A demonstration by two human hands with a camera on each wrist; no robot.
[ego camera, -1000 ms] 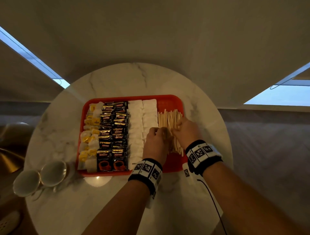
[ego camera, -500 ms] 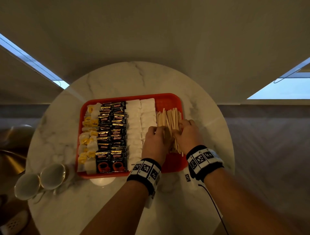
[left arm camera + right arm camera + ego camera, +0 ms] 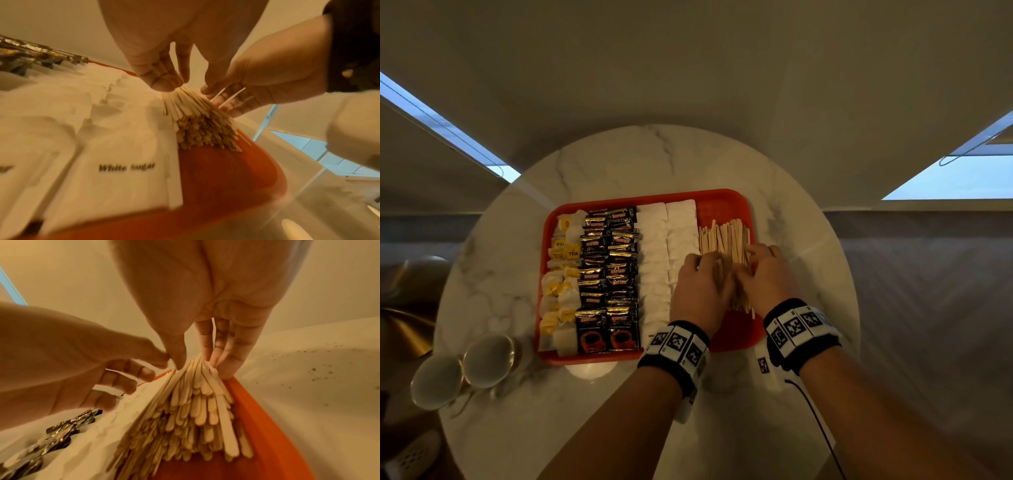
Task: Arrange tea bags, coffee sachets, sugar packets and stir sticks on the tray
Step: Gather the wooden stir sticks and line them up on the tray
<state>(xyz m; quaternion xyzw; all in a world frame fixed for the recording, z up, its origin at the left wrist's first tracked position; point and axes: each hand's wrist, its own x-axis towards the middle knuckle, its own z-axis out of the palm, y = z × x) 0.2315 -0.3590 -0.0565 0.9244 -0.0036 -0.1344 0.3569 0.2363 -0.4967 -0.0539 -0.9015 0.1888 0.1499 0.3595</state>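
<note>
We square the stir sticks beside the tray rim, both hands' fingers pinching them; next, level the ends.

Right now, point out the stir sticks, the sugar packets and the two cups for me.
stir sticks (image 3: 724, 236), head view, far half of the bundle.
sugar packets (image 3: 654, 260), head view, middle of the left white column.
two cups (image 3: 488, 356), head view, inside of the nearer-to-tray cup.
</note>
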